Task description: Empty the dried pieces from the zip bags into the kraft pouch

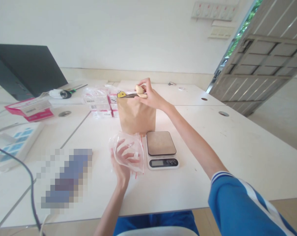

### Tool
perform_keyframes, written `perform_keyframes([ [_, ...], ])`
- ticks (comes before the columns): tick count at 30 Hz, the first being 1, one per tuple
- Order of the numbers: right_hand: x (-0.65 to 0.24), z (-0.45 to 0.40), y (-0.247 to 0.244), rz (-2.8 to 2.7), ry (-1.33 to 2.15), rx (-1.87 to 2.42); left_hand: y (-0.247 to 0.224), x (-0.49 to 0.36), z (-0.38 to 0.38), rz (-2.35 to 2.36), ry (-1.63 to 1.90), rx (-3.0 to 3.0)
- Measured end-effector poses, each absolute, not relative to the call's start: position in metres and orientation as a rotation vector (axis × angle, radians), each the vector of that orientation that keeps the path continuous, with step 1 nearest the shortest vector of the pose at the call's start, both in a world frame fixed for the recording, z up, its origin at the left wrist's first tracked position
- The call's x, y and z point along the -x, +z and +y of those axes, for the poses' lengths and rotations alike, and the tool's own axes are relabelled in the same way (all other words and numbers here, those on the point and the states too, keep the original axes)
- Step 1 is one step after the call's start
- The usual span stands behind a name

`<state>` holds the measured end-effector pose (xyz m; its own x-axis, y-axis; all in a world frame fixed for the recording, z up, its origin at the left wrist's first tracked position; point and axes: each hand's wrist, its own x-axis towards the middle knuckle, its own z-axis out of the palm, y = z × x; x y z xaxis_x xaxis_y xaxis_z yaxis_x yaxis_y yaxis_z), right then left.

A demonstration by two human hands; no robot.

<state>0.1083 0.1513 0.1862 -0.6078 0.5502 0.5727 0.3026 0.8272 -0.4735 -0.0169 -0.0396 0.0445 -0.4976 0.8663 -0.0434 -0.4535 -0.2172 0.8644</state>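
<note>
My right hand point(152, 95) is closed on pale, cream-coloured oval pieces point(139, 89) at the mouth of a brown paper bag point(136, 114); I cannot make out their exact kind. The paper bag stands upright, with a yellow printed patch at its top edge. Nearer to me, my left hand point(121, 168) holds a clear zip-lock plastic bag point(136, 147), its curled fingers showing through the film. Just right of the plastic bag sits a small digital kitchen scale point(161, 144) with a bare metal plate. Its display point(157, 163) is too faint to read.
Pink-and-white boxes in clear wrap point(100, 101) stand behind the paper bag. Another pink-and-white box point(31, 108) lies left, near a black monitor point(30, 68). A white tray point(35, 131) with blue items and a dark cable point(30, 177) are at the left. A blurred-out object point(69, 177) lies front left.
</note>
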Motion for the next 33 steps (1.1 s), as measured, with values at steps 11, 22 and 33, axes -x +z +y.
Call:
perform_keyframes([
  [11, -0.111, 0.143, 0.189, -2.328, 0.102, 0.871, 0.058, 0.025, -0.049, 1.109, 1.887, -0.591],
  [22, -0.106, 0.028, 0.165, -2.355, 0.344, 0.712, 0.07, 0.012, -0.053, 1.508, 1.829, -0.754],
  [33, -0.119, 0.019, 0.128, -1.737, 1.214, 0.896, 0.087, 0.025, -0.061, 1.544, 1.692, -0.991],
])
